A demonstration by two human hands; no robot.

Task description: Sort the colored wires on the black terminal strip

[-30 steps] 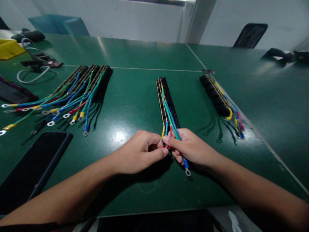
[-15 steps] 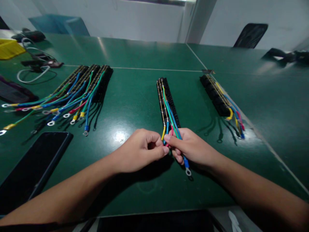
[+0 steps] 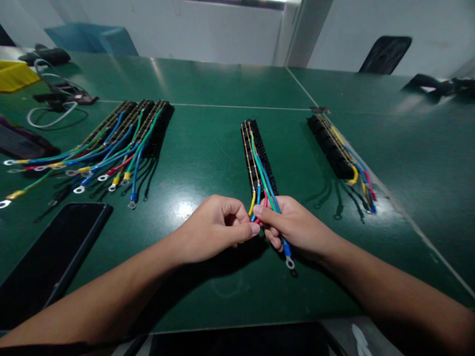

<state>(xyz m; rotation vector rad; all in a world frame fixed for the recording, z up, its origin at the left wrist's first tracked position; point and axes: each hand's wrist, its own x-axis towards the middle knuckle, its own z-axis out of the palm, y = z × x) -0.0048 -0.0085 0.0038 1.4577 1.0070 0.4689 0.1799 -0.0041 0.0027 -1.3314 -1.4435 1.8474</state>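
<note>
A long black terminal block (image 3: 249,153) with brass strips lies at the centre, its coloured wires (image 3: 263,179) running toward me. My right hand (image 3: 284,220) is closed around the wire bundle at the block's near end. Below that hand sticks out a blue-sleeved ring lug (image 3: 290,262). Thumb and fingertips of my left hand (image 3: 226,222) pinch the ends of the yellow, blue and red wires, close against the right fingers. The pinched tips are hidden, so which of these wires it grips is hard to separate.
Several similar blocks with lugged wires (image 3: 137,123) lie at left. Another wired block (image 3: 330,146) rests at right along a table seam. A dark phone (image 3: 55,257) lies near my left forearm. Further left are a white cable (image 3: 55,121) and a yellow bin (image 3: 17,76).
Almost nothing differs. Both hands keep their hold, and the wires near the fingertips have shifted very slightly to the right.
</note>
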